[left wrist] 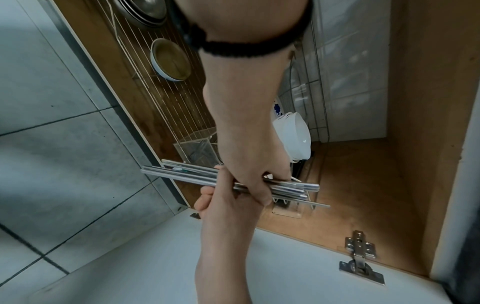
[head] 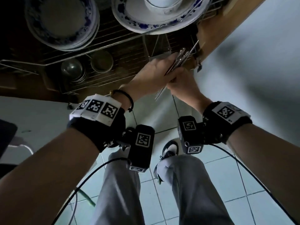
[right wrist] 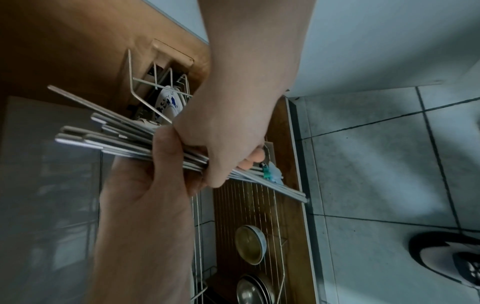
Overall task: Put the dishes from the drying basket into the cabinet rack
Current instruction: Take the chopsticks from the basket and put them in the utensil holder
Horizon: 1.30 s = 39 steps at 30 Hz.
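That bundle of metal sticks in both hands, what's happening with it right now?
A person is holding a bundle of metal chopsticks with both hands, the left hand and the right hand gripping it together at the open cabinet's wire rack. Blue-patterned plates and metal bowls already sit in the rack. The chopsticks are not yet put down.

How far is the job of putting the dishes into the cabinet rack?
Done: blue-patterned plates, a white bowl and metal bowls already sit in the wire rack. In hand: the left hand and right hand grip a bundle of metal chopsticks. Left: stowing them; the drying basket is out of view.
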Each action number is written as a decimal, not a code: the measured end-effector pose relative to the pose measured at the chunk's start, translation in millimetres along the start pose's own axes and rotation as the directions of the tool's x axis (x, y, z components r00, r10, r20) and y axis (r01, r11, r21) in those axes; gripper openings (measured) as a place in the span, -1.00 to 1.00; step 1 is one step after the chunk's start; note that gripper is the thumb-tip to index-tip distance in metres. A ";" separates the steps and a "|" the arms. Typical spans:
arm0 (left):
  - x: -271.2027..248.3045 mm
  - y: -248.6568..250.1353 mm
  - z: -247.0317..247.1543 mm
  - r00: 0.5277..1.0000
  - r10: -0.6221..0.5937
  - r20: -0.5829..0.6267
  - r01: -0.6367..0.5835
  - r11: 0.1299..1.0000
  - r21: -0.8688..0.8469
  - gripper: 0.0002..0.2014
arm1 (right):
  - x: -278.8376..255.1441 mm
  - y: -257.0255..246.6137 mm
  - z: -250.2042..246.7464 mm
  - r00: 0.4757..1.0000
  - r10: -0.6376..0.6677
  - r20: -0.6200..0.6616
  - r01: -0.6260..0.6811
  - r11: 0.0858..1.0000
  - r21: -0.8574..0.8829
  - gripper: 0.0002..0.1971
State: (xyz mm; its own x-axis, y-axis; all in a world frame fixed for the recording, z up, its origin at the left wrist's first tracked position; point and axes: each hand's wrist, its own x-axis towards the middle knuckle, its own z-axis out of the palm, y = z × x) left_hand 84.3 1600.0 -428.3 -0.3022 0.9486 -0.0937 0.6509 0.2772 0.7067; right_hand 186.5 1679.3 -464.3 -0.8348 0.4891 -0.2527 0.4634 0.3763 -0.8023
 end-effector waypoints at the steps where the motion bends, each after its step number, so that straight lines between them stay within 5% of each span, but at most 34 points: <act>1: 3.8 -5.5 3.3 0.999 0.010 -0.034 -0.010 1.000 0.007 -0.68 | 5.5 5.1 1.7 0.999 0.004 -0.038 -0.002 0.999 0.044 -0.78; 6: 16.0 -33.7 14.0 0.990 -0.115 -0.082 0.092 0.967 -0.237 -0.61 | 37.8 32.4 5.0 0.970 -0.061 -0.236 0.074 0.996 0.048 -0.84; 9: 17.4 -62.0 28.5 0.949 -0.302 -0.090 0.248 0.892 -0.377 -0.64 | 52.4 42.0 7.7 0.918 -0.114 -0.380 0.123 0.992 0.000 -0.60; 11: 22.0 -80.6 43.2 0.888 -0.459 -0.031 0.395 0.795 -0.461 -0.69 | 60.5 46.8 11.9 0.874 -0.125 -0.469 0.164 0.985 0.044 -0.58; 13: 25.9 -87.8 55.4 0.813 -0.573 0.104 0.503 0.602 -0.620 -0.68 | 67.3 51.7 18.8 0.845 -0.144 -0.515 0.210 0.975 0.072 -0.68; 16: 28.7 -87.5 60.3 0.819 -0.539 0.198 0.496 0.490 -0.717 -0.54 | 78.5 56.0 30.1 0.804 -0.217 -0.554 0.305 0.950 0.070 -0.80; 20: 41.5 -94.8 56.5 0.874 -0.454 0.174 0.403 0.475 -0.782 -0.51 | 97.2 60.8 38.3 0.750 -0.271 -0.603 0.369 0.929 0.042 -0.81; 24: 62.2 -112.2 49.8 0.848 -0.487 0.207 0.459 0.482 -0.746 -0.74 | 121.5 69.0 46.7 0.760 -0.249 -0.600 0.352 0.934 0.058 -0.83; 26: 69.7 -122.1 48.5 0.832 -0.510 0.217 0.504 0.533 -0.679 -0.76 | 132.3 75.7 51.9 0.789 -0.178 -0.588 0.280 0.956 0.087 -0.84; 28: 74.2 -132.5 49.3 0.814 -0.539 0.215 0.543 0.576 -0.611 -0.58 | 139.9 80.4 54.1 0.828 -0.101 -0.551 0.173 0.982 0.080 -0.84; 33: 75.9 -150.5 43.0 0.796 -0.578 0.179 0.563 0.600 -0.568 -0.50 | 170.2 86.3 55.6 0.931 0.122 -0.343 -0.109 0.992 0.058 -0.61; 39: 87.2 -160.1 49.0 0.830 -0.553 0.073 0.520 0.718 -0.464 -0.45 | 181.9 82.7 53.0 0.928 0.282 -0.244 -0.242 0.953 0.182 -0.76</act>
State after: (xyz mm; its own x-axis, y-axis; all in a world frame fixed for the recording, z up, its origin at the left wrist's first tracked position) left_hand -12.2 1645.9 -584.0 -0.5598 0.6450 -0.5202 -0.0129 0.6210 0.7837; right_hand 57.3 1757.7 -605.3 -0.5712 0.7522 -0.3285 0.5893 0.0973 -0.8021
